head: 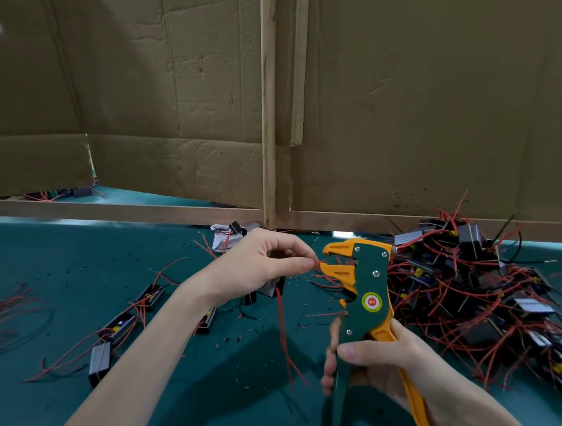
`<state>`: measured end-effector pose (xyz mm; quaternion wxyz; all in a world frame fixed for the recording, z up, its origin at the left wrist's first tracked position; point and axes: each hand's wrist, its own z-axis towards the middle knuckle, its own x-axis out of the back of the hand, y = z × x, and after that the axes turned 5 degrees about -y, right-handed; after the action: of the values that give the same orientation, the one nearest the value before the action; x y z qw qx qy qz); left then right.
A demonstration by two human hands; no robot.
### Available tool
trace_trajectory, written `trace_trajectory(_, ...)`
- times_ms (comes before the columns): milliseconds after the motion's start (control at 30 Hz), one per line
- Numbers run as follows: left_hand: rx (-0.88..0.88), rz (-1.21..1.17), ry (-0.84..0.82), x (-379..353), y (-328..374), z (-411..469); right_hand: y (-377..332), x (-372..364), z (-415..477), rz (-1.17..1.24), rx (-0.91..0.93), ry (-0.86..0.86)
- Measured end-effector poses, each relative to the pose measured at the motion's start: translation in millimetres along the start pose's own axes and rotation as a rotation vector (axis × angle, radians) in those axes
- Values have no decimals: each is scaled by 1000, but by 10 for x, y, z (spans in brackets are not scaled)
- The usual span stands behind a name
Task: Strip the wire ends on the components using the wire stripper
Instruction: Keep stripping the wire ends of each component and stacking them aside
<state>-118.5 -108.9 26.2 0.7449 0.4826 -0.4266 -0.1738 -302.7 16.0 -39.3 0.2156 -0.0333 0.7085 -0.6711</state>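
Thumb and forefinger of the left hand (pixel 261 262) pinch a red wire (pixel 321 261) just left of the wire stripper (pixel 370 281), the wire's tip lying between the orange jaws. Below the stripper's head, the right hand (pixel 385 364) is curled around its handles. Heaped components (pixel 489 299) lie to its right.

- One wire stripper (pixel 368 288), at 4 o'clock.
- Two hands: the left hand (pixel 261 262) at 6 o'clock, the right hand (pixel 378 360) at 5 o'clock.
- One red wire (pixel 319 261), pinched in the left hand.
- Four loose components (pixel 151 296) that can be counted, between 7 and 8 o'clock.
- One heap of components (pixel 469 297) near 4 o'clock, too tangled to count.
- Two cardboard panels (pixel 148 82), at 10 and 2 o'clock.
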Motion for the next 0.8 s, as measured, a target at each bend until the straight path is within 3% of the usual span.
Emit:
trace_trajectory(200, 20, 52, -56, 77, 1, -31, -21, -17, -46, -55, -78, 45)
trace_trajectory(400, 43, 98, -72, 120, -45, -28, 70, -255, -14, -102, -119, 331)
trace_trajectory(500, 106, 164, -81, 76, -99, -4, 111, -303, 19, 17, -101, 284)
trace_trajectory(600, 134, 241, 64, 115, -160, 20, 74, -259, 49, 288, -80, 150)
trace_trajectory(800, -50, 137, 589, 105, 122, 176, 58, -105, 107, 465, -80, 316)
